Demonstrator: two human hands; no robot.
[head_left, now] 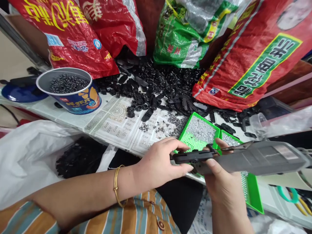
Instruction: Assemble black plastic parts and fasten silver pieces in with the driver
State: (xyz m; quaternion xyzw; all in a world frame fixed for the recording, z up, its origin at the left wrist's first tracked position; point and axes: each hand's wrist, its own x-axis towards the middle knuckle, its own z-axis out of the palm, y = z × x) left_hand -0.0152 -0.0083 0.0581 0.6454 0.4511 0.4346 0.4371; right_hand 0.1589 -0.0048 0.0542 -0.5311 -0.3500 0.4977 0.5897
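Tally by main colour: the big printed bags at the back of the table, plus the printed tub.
Red bags: 3
Green bag: 1
Blue tub: 1
Total: 5
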